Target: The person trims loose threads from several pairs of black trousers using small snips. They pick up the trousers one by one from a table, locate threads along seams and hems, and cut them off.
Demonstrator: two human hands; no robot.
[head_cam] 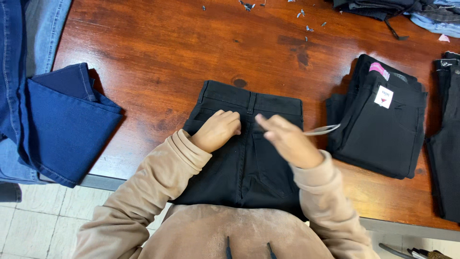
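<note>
One pair of black trousers [239,158] lies flat before me at the table's [158,52] near edge. My left hand [216,130], fingers curled, presses its waistband area. My right hand [287,140] hovers over it, blurred, gripping a thin pale tool [322,129]. Right of the trousers lies one folded black pair [378,129]; left, blue denim [62,124].

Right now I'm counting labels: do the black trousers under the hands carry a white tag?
No: the black trousers show no tag; the white tag is on the folded stack beside them.
</note>
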